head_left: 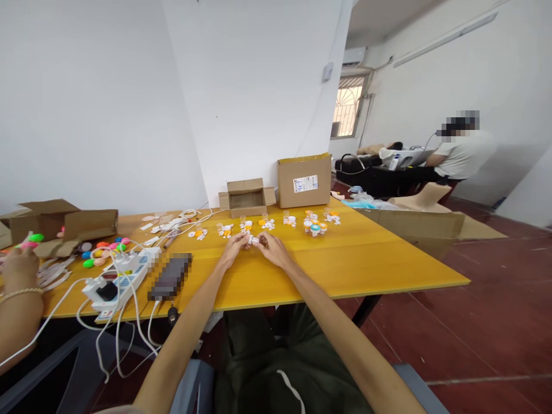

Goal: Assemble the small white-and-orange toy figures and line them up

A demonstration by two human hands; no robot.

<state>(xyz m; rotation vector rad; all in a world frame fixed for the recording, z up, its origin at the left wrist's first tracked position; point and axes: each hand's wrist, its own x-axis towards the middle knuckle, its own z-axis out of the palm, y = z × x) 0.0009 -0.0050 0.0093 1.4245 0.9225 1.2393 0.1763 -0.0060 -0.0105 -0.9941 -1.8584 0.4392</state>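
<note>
Left hand (235, 250) and right hand (271, 250) meet over the table (267, 282), fingers pinched narrow around 1 small white part (253, 240). Part sits between the 2 hands, raised or touching the wood: cannot tell. Its exact shape is too small to read.

Beyond the hands, loose parts (290, 221) in white and orange lie in small piles in a rough row. Capped pieces (315, 229), teal and orange on top, stand grouped right of the right hand. Behind the row: 1 open carton (246, 202) beside 1 bigger box (302, 187) with a label.

Left side: phone (170, 277), power strip (135, 276) with chargers, co-worker's hand (21, 265) near bright balls (103, 253). Another person (466, 152) sits far right.
</note>
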